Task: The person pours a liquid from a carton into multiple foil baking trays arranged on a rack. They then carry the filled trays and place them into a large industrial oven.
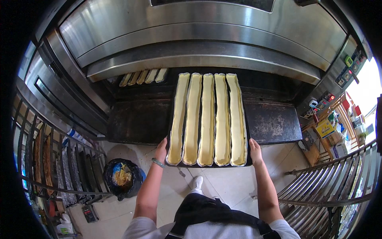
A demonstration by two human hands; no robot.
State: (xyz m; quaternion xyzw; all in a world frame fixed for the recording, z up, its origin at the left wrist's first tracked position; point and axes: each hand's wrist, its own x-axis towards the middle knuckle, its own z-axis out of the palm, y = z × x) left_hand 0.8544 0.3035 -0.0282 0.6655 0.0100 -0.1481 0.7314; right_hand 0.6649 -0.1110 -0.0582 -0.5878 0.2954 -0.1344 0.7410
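Note:
My left hand (161,150) and my right hand (255,151) grip a dark baking tray (248,146) by its two sides near the front corners. Several long foil moulds lined with pale dough or filled with pale batter, such as the middle mould (208,119), lie side by side along the tray. The far end of the tray reaches into the mouth of a steel deck oven (203,33). Below it, the lowered oven door (274,122) extends to both sides. Inside at the left, another set of filled foil moulds (143,77) sits in the oven.
A bin lined with a black bag (123,179) stands on the floor at left, beside a rack of trays (71,167). Another tray rack (325,185) is close on my right. Oven controls (325,100) and a wooden shelf with boxes (326,128) are at far right.

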